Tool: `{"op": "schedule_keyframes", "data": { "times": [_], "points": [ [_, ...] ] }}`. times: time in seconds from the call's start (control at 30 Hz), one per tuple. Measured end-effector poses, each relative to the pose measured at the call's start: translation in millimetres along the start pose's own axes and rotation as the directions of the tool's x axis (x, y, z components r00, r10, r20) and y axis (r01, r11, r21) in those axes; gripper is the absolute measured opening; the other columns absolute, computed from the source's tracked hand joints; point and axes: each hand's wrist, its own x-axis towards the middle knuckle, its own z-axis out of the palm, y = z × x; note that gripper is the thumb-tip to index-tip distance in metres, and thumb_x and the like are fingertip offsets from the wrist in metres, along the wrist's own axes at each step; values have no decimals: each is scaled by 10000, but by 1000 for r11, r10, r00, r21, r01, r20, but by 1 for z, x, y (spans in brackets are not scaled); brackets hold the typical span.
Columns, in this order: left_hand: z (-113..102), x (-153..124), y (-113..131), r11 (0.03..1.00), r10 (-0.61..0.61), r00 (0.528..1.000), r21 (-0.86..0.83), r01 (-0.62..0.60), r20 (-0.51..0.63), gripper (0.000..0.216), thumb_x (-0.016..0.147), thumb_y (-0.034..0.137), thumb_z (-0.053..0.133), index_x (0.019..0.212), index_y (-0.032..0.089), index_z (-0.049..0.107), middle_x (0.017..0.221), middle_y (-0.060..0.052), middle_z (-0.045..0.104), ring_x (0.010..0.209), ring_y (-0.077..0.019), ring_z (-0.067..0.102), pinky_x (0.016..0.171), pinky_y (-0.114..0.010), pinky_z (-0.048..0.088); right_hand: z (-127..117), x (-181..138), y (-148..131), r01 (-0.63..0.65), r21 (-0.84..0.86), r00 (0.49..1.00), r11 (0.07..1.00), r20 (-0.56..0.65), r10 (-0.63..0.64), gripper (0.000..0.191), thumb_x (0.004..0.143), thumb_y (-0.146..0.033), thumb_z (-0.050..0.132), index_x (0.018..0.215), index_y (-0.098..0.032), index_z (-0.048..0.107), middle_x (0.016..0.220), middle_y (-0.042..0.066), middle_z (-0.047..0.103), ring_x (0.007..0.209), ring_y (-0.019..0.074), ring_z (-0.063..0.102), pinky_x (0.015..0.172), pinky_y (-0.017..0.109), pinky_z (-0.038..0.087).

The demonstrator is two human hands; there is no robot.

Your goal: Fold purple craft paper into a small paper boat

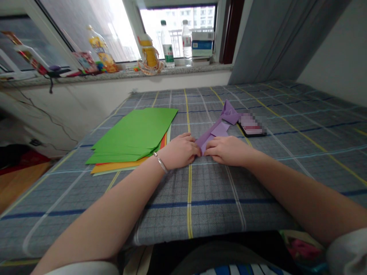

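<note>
A folded sheet of purple paper (220, 129) lies on the plaid cloth in front of me, with a long narrow strip, a loose flap and a pointed far end. My left hand (183, 151) is closed at its near left edge, fingertips pressing the paper down. Just beside it, my right hand (228, 150) rests over the near right part with its fingers curled onto the paper. The fingers hide the paper's near end. Left of my left hand sits a stack of coloured paper (134, 133), green on top, with orange, red and pale sheets below.
A phone-like slab (254, 133) with a blurred top lies against the purple paper's far right end. Grey plaid cloth (286, 152) covers the table. On the windowsill (126, 74) behind stand clear bottles (168, 46), a yellow drink bottle (103, 51) and boxes (202, 46).
</note>
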Motion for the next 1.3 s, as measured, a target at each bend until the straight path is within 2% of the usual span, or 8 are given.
{"op": "schedule_keyframes", "data": {
  "times": [0.23, 0.43, 0.6, 0.67, 0.83, 1.03, 1.17, 1.3],
  "points": [
    [-4, 0, 4, 999, -32, 999, 32, 32, 11, 201, 807, 174, 540, 860, 239, 722, 973, 6, 737, 971, -205, 593, 1042, -423, 330, -6, -3, 2, -48, 39, 999, 998, 17, 47, 243, 844, -178, 534, 936, -264, 742, 1035, 9, 720, 928, 194, 626, 760, 300, 433],
    [-5, 1, 5, 1000, -26, 999, 12, 26, 26, 189, 802, 177, 527, 797, 218, 712, 959, -8, 735, 964, -202, 596, 978, -382, 395, -10, -7, 5, -56, 13, 997, 998, 46, 56, 243, 816, -182, 538, 897, -260, 753, 1029, -6, 731, 898, 201, 636, 730, 309, 424],
    [-1, 2, 8, 995, -104, 995, -4, 104, 4, 224, 831, 181, 489, 860, 188, 710, 887, -52, 716, 902, -197, 612, 887, -348, 455, -10, -9, 5, -70, -7, 997, 998, 35, 70, 215, 819, -173, 515, 812, -203, 728, 888, 43, 734, 820, 204, 632, 710, 315, 411],
    [2, 4, 9, 993, -120, 993, 14, 120, -17, 211, 843, 194, 487, 836, 177, 697, 843, -63, 698, 874, -204, 614, 861, -350, 463, -8, -9, 3, -86, -41, 996, 995, 28, 87, 201, 829, -186, 515, 837, -194, 716, 845, 59, 721, 786, 205, 625, 683, 313, 404],
    [12, 7, 13, 989, -123, 987, 67, 130, -99, 177, 861, 211, 508, 941, 179, 663, 907, -59, 670, 852, -209, 610, 825, -363, 462, -3, -6, 0, -40, -40, 999, 998, -5, 40, 213, 878, -233, 524, 991, -224, 704, 985, 57, 709, 902, 210, 616, 725, 305, 413],
    [18, 9, 11, 991, -103, 987, 71, 113, -127, 169, 898, 237, 511, 933, 173, 665, 896, -64, 647, 883, -198, 603, 848, -355, 465, -4, -8, 6, -50, -22, 999, 998, 6, 50, 195, 894, -242, 531, 857, -214, 721, 936, 47, 721, 854, 201, 611, 735, 310, 416],
    [21, 10, 13, 994, -102, 981, 20, 107, -166, 189, 940, 209, 458, 1007, 158, 628, 1121, -80, 626, 974, -183, 610, 860, -328, 501, -2, -10, 11, -53, -56, 999, 997, -4, 53, 170, 878, -242, 561, 937, -197, 714, 984, 68, 720, 915, 231, 607, 778, 335, 429],
    [25, 12, 19, 988, -157, 960, -52, 149, -233, 200, 963, 212, 427, 1090, 143, 565, 1386, -119, 464, 1052, -175, 610, 871, -318, 529, 3, -7, 8, -17, -36, 999, 999, -31, 16, 192, 877, -229, 556, 1001, -186, 697, 1021, 80, 713, 957, 235, 605, 820, 348, 439]
  ]
}}
